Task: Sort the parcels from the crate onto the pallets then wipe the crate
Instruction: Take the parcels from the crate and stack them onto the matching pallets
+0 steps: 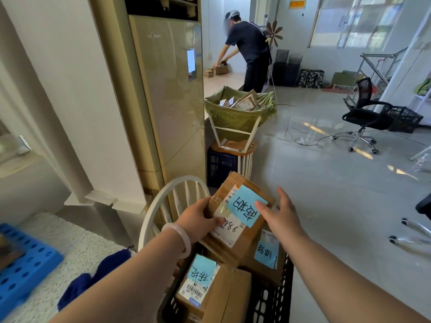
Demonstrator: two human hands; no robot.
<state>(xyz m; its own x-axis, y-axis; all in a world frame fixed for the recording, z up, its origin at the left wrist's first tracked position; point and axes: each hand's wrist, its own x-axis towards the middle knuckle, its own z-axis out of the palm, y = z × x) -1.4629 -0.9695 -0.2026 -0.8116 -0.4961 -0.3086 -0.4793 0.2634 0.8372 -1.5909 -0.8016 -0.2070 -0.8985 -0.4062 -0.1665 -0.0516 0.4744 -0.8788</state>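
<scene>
**Top parcel in hand above the crate**
Left hand [198, 220] has its fingers [217, 221] clamped on the parcel [238, 183]. Right hand [279, 213] reaches in, fingers spread apart, thumb at the blue note [245, 203]. Below the fingers the crate [268, 304] holds at least two more parcels [224, 290]. The pallet [25, 259] lies well left of them. Plenty of sorting looks left, and the wiping seems not yet begun.
</scene>
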